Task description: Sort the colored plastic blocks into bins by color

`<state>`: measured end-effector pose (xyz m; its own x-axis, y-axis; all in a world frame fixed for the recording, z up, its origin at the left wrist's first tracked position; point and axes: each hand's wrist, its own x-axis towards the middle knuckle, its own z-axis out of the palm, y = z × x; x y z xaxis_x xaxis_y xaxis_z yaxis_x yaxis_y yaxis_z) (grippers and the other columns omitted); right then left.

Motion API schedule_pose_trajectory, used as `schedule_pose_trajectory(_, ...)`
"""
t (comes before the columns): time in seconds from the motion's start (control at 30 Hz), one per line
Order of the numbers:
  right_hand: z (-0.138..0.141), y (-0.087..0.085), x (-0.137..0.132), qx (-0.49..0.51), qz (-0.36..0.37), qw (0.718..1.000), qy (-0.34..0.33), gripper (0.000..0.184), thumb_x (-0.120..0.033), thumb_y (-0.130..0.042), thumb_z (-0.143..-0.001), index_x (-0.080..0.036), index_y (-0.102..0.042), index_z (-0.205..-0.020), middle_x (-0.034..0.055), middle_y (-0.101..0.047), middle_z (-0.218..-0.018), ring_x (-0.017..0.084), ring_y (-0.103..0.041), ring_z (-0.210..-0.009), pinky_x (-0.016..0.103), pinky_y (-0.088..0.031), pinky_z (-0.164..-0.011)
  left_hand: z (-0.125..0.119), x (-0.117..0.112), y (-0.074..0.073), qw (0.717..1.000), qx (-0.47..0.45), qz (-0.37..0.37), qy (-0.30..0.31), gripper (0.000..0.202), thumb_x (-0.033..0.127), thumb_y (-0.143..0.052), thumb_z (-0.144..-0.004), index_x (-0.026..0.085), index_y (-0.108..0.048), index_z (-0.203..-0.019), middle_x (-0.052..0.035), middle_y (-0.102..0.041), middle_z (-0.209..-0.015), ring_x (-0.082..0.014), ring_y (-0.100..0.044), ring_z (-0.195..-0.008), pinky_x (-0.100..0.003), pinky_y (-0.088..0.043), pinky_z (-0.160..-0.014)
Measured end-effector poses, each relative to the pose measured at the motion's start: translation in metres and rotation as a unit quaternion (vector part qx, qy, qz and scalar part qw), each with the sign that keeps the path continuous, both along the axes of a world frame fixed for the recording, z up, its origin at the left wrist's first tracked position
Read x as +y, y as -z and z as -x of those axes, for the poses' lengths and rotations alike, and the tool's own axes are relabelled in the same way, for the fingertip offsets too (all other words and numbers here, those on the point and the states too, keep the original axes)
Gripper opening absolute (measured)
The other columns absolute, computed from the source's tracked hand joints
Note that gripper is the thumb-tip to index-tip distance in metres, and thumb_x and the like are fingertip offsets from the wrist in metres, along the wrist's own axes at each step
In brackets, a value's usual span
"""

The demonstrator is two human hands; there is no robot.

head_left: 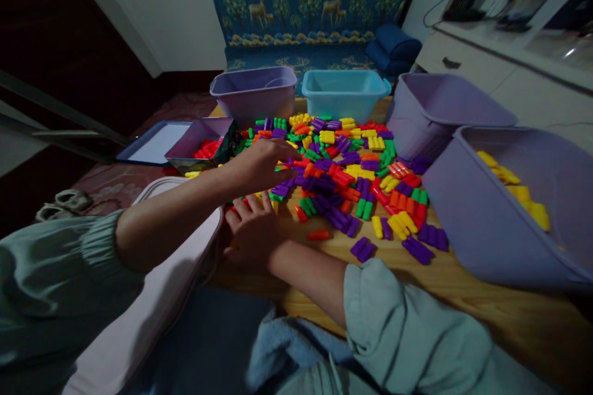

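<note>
Coloured plastic building blocks (324, 182), rounded like joined fingers, lie heaped across the wooden table. My left hand (269, 163) reaches over the left side of the pile, thumb and fingers apart, close to red and purple blocks; I see nothing held in it. Below it, my right hand (254, 225) lies palm down with fingers spread, touching small blocks at the table's left edge. Part of what is under that palm is hidden. A loose orange block (319, 235) lies to the right of my right hand.
Behind the pile stand a purple bin (252, 89) and a light blue bin (345, 99). On the right are two more purple bins, the nearer bin (482, 247) holding yellow blocks. A small box (185, 163) with red blocks stands at left, above a pale padded surface (152, 315).
</note>
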<state>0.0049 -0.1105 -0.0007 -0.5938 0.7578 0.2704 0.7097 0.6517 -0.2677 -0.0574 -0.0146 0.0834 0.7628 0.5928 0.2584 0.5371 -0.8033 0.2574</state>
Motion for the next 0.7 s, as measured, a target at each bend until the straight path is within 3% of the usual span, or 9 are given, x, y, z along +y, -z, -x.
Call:
schedule_pose_trajectory(0.07, -0.014, -0.007, 0.004, -0.039, -0.003, 0.999, 0.003, 0.041, -0.044, -0.062, -0.078, -0.019, -0.058, -0.110, 0.0121, -0.060, -0.119, 0.034, -0.043, -0.122, 0.063, -0.013, -0.110, 0.002, 0.000, 0.001, 1.000, -0.002, 0.006, -0.001, 0.031, 0.030, -0.059, -0.082, 0.016, -0.070, -0.108, -0.0104, -0.070, -0.106, -0.0207, -0.066, -0.096, -0.030, -0.053, -0.083)
schedule_pose_trajectory(0.17, -0.031, -0.019, 0.013, -0.107, -0.015, 0.993, 0.042, 0.029, -0.029, -0.064, -0.078, -0.016, -0.062, -0.104, 0.0156, -0.060, -0.118, 0.036, -0.041, -0.124, 0.065, -0.011, -0.109, 0.006, 0.002, 0.001, 1.000, -0.002, 0.007, -0.008, 0.031, 0.031, -0.060, -0.081, 0.016, -0.070, -0.107, -0.0103, -0.070, -0.104, -0.0207, -0.066, -0.095, -0.031, -0.053, -0.082)
schedule_pose_trajectory(0.3, -0.030, -0.019, 0.023, -0.110, -0.043, 0.992, 0.041, 0.023, -0.013, -0.051, -0.084, -0.012, -0.064, -0.103, 0.0166, -0.060, -0.120, 0.031, -0.044, -0.122, 0.059, -0.020, -0.108, 0.005, 0.005, -0.001, 1.000, 0.002, 0.000, -0.028, 0.031, 0.033, -0.060, -0.081, 0.015, -0.071, -0.105, -0.0094, -0.071, -0.103, -0.0193, -0.066, -0.091, -0.030, -0.053, -0.082)
schedule_pose_trajectory(0.4, -0.017, -0.009, 0.027, -0.064, -0.049, 0.996, -0.044, 0.028, -0.018, -0.052, -0.085, -0.014, -0.060, -0.112, 0.0124, -0.060, -0.122, 0.028, -0.047, -0.118, 0.052, -0.031, -0.103, 0.000, 0.003, -0.003, 0.999, 0.004, 0.000, -0.035, 0.031, 0.032, -0.060, -0.081, 0.015, -0.070, -0.106, -0.0093, -0.071, -0.103, -0.0207, -0.066, -0.095, -0.031, -0.051, -0.086)
schedule_pose_trajectory(0.47, -0.010, -0.005, 0.032, -0.055, -0.038, 0.996, -0.064, 0.030, -0.024, -0.052, -0.086, -0.014, -0.060, -0.113, 0.0118, -0.060, -0.124, 0.027, -0.049, -0.117, 0.048, -0.035, -0.100, -0.003, 0.000, -0.004, 0.999, 0.006, 0.008, -0.031, 0.031, 0.030, -0.060, -0.081, 0.015, -0.070, -0.107, -0.0093, -0.071, -0.104, -0.0212, -0.065, -0.098, -0.032, -0.050, -0.088)
schedule_pose_trajectory(0.57, -0.013, -0.009, 0.042, -0.119, -0.007, 0.993, 0.011, 0.031, -0.027, -0.048, -0.090, -0.009, -0.063, -0.110, 0.0175, -0.059, -0.127, 0.031, -0.050, -0.117, 0.050, -0.035, -0.100, -0.003, -0.005, -0.003, 1.000, 0.013, 0.018, -0.021, 0.030, 0.027, -0.059, -0.082, 0.015, -0.070, -0.107, -0.0098, -0.070, -0.106, -0.0211, -0.065, -0.100, -0.032, -0.050, -0.089)
schedule_pose_trajectory(0.7, -0.047, -0.032, 0.037, -0.187, 0.031, 0.979, 0.074, 0.028, -0.024, -0.052, -0.086, -0.011, -0.067, -0.106, 0.0184, -0.062, -0.121, 0.036, -0.047, -0.119, 0.055, -0.032, -0.101, 0.005, -0.009, 0.000, 0.999, 0.019, -0.006, -0.028, 0.029, 0.024, -0.056, -0.083, 0.016, -0.069, -0.108, -0.0105, -0.068, -0.111, -0.0215, -0.063, -0.103, -0.033, -0.048, -0.091)
